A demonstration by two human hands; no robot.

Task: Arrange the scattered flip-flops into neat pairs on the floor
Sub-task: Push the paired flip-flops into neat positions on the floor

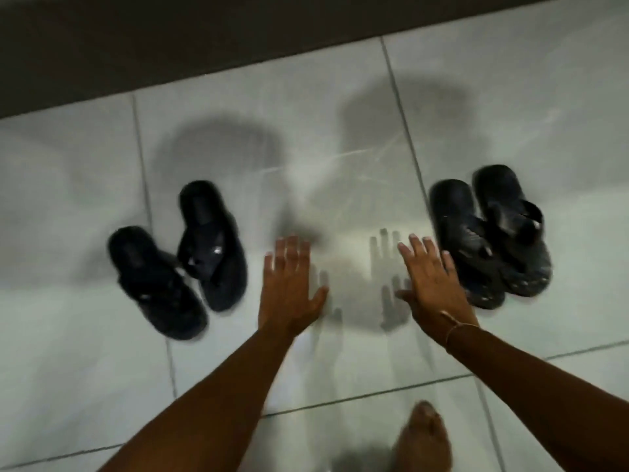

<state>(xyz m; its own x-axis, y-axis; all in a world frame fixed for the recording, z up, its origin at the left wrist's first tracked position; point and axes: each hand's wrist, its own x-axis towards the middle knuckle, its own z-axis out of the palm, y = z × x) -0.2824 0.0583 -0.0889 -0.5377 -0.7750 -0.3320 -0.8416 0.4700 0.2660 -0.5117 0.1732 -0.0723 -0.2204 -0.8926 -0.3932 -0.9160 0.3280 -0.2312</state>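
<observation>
Left pair of flip-flops: two dark flip-flops on the pale tiled floor point(340, 107), well to the left of the left hand. The outer flip-flop point(157, 282) lies slanted; the inner flip-flop point(212, 243) stands straighter. The two meet near their straps and splay apart at the near ends, so they form a loose V instead of lying parallel.

Right pair of flip-flops: two dark, chunkier flip-flops, the near-side flip-flop point(464, 243) and the far-side flip-flop point(512, 229), lying side by side and touching along their length, roughly parallel. The frame is motion-blurred, so strap details are unclear.

Left hand point(291, 284): empty, palm down, fingers extended and held fairly close together, thumb out to the right. It hovers over bare tile between the two pairs, apart from the left pair.

Right hand point(434, 284): empty, palm down, fingers spread, thumb pointing left. It lies just beside the right pair, its outer edge overlapping the near-side flip-flop in view; actual contact cannot be told. A thin bracelet point(457, 327) circles the wrist.

Shadows: hand shadows fall on the tile between the two hands.

Foot point(423, 437): a bare foot at the bottom edge, below the right forearm.

Dark band point(170, 35): runs across the top, beyond the tiles.
</observation>
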